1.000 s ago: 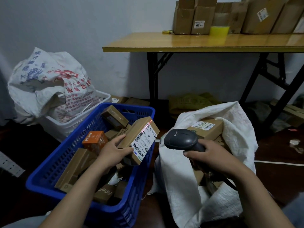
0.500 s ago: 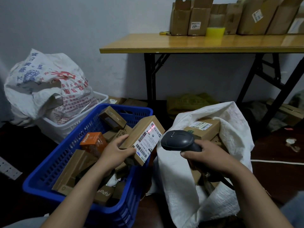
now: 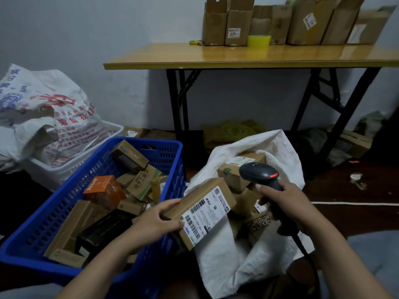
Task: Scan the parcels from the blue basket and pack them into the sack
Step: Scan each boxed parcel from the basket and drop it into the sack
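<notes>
Left grip (image 3: 155, 221): fingers and thumb clamped on one end of the labelled parcel (image 3: 205, 210), label up, at the sack's (image 3: 220, 260) mouth.
Right grip (image 3: 287, 203): wrapped round the scanner (image 3: 259, 173) handle, head above the sack.
Blue basket (image 3: 166, 152): just left of the sack, many parcels left.
Step, judged: packing; next, lower the parcel inside and let go.

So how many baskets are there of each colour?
Blue basket: 1
White basket: 1
Total: 2
</notes>
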